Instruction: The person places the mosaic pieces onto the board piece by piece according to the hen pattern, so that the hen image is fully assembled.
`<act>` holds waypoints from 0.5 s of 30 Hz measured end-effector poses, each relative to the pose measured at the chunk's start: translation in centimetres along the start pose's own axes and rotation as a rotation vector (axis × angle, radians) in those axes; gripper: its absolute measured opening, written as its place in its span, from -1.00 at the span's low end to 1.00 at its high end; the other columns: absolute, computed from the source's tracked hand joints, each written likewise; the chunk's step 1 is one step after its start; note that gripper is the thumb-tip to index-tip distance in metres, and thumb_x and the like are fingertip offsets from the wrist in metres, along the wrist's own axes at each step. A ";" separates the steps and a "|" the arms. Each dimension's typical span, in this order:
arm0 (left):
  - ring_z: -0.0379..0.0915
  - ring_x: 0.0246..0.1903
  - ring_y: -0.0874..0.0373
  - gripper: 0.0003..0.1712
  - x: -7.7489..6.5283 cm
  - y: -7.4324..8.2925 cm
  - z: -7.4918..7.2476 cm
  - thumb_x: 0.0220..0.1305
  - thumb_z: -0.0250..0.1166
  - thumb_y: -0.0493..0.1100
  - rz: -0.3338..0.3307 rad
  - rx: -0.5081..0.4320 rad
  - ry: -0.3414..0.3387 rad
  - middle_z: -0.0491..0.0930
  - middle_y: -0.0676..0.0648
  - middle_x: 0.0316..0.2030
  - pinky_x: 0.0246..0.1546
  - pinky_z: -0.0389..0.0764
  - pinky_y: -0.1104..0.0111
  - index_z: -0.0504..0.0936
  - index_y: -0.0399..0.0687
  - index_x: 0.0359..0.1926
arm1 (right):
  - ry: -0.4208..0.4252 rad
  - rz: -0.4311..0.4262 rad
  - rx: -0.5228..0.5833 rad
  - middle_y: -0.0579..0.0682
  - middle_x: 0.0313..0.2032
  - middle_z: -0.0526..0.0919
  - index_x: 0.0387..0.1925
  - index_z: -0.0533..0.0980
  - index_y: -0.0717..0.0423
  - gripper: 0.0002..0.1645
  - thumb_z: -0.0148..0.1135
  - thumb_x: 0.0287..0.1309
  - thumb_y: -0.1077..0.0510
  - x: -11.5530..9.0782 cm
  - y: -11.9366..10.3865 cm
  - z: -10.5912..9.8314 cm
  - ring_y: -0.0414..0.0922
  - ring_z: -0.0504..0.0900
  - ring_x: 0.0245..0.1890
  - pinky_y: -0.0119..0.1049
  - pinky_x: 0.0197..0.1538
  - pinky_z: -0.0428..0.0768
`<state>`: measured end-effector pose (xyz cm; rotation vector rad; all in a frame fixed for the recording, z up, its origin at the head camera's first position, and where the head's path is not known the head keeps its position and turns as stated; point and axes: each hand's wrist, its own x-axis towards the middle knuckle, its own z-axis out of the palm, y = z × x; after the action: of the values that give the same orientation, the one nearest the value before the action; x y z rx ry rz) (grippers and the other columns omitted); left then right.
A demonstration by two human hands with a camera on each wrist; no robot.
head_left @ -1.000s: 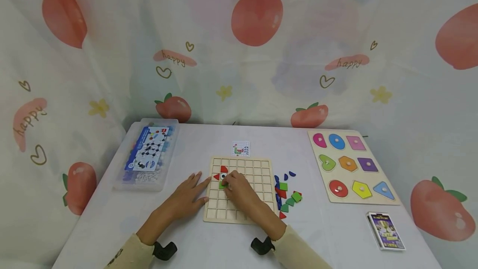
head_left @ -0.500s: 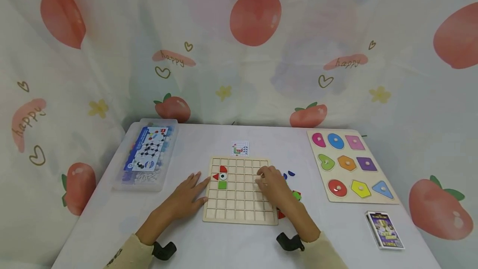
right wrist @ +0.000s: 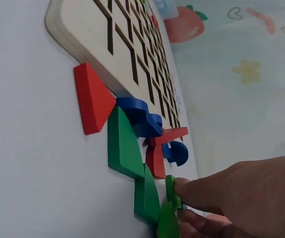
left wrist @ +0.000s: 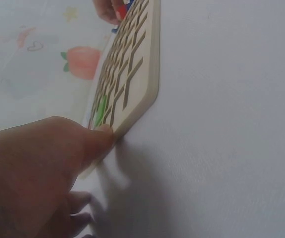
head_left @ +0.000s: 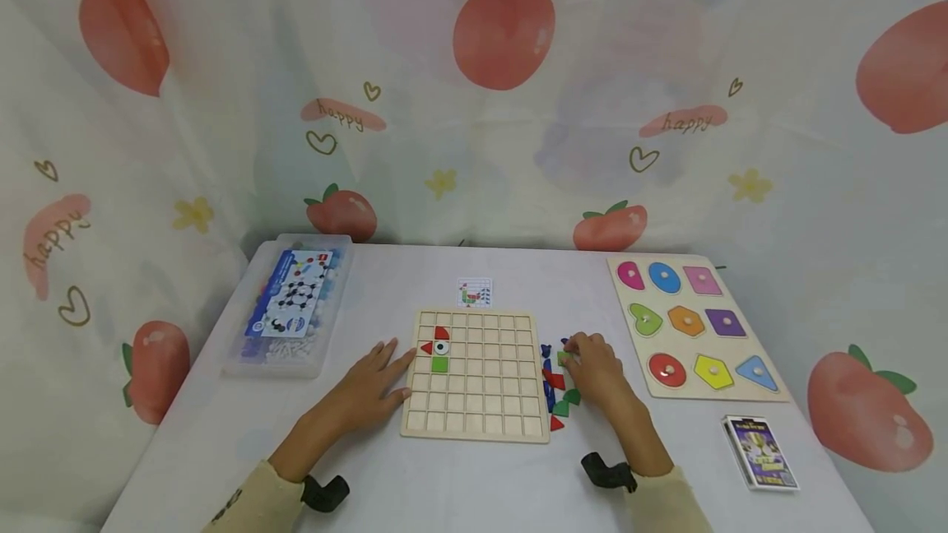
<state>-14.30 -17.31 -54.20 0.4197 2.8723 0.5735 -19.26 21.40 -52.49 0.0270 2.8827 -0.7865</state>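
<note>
The left hand [head_left: 366, 391] lies beside the wooden grid board [head_left: 481, 401], fingers spread and relaxed; its thumb touches the board's edge in the left wrist view. On the board sit a red quarter-round piece [head_left: 441, 333], a red triangle [head_left: 426, 348], a white tile with an eye dot [head_left: 441, 347] and a green square [head_left: 440, 364]. Right of the board, the right hand [head_left: 598, 370] pinches a light green square block [right wrist: 170, 189] between thumb and fingers. Dark green pieces [right wrist: 125, 146], red pieces [right wrist: 93, 99] and blue pieces [right wrist: 140, 116] lie close by.
Behind the board is a small picture card [head_left: 475, 293]. A clear plastic case [head_left: 296, 303] stands at left. At right lie a shape puzzle board [head_left: 696, 331] and a card deck [head_left: 760, 452]. A fruit-print curtain [head_left: 504, 146] hangs behind the table.
The right hand has left the green square on the board, moved right to the loose pieces and taken hold of a light green block there. The left hand stays in place.
</note>
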 end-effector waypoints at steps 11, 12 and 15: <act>-0.08 0.64 -0.29 -0.24 0.1 0.1 0.0 0.52 0.25 0.10 0.001 -0.001 0.011 0.08 -0.24 0.65 0.56 0.15 -0.21 0.28 0.11 0.63 | -0.075 -0.086 0.095 0.27 0.12 0.49 0.18 0.51 0.27 -0.61 0.31 0.39 0.25 -0.1 1.2 -0.3 0.16 0.54 0.16 0.11 0.28 0.65; -0.08 0.64 -0.29 -0.24 0.1 0.0 0.0 0.52 0.24 0.10 0.000 0.002 0.011 0.08 -0.24 0.65 0.56 0.15 -0.21 0.28 0.11 0.63 | -0.064 -0.088 0.097 0.26 0.11 0.50 0.18 0.52 0.27 -0.63 0.30 0.40 0.26 -0.2 1.2 -0.1 0.15 0.54 0.15 0.10 0.28 0.64; -0.08 0.64 -0.29 -0.24 0.1 0.0 0.1 0.52 0.24 0.11 0.000 0.003 0.010 0.08 -0.24 0.65 0.57 0.14 -0.21 0.28 0.12 0.63 | -0.046 -0.084 0.109 0.27 0.12 0.49 0.19 0.52 0.27 -0.63 0.29 0.42 0.26 -0.3 1.3 0.2 0.15 0.55 0.16 0.10 0.29 0.64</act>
<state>-14.41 -17.25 -54.36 0.4186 2.8836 0.5726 -18.81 22.42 -53.27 -0.0988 2.8107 -0.9463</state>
